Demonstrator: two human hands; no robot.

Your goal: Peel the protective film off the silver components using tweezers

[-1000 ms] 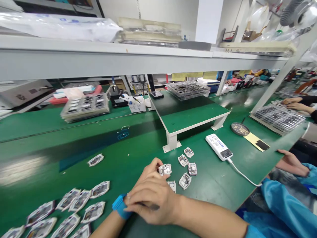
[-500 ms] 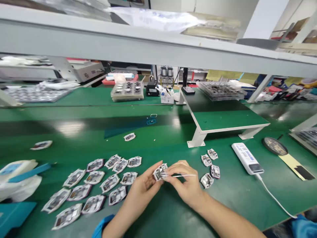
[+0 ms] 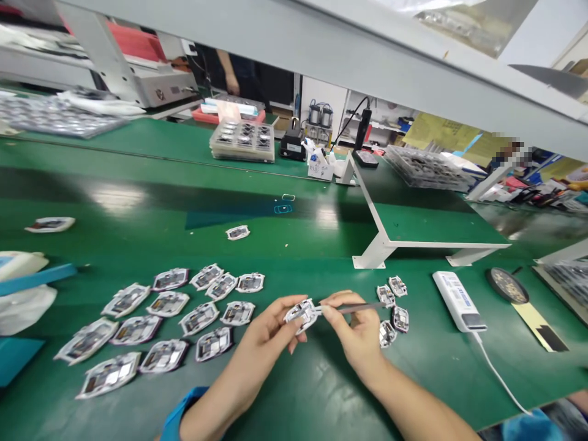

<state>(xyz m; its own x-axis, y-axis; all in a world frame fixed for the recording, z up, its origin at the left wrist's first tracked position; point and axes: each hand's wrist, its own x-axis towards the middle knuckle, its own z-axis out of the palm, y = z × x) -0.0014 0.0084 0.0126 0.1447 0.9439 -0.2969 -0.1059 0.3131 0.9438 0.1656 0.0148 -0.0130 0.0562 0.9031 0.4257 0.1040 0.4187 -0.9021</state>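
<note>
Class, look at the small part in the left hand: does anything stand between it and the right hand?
Only the slim metal tool that the right hand holds: its tips reach the near-side edge of the part in the left hand. Nothing else visible blocks the gap.

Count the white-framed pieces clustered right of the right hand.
4: farthest piece, second piece left of it, third piece below those, nearest piece beside the right hand, which may hide others.

From just above the left hand (image 3: 271, 334) and right hand (image 3: 358, 331), the single head-worn camera looks forward and down across the green workbench (image 3: 312, 392), tilted so the shelf beam (image 3: 321, 46) slopes down rightward.
</note>
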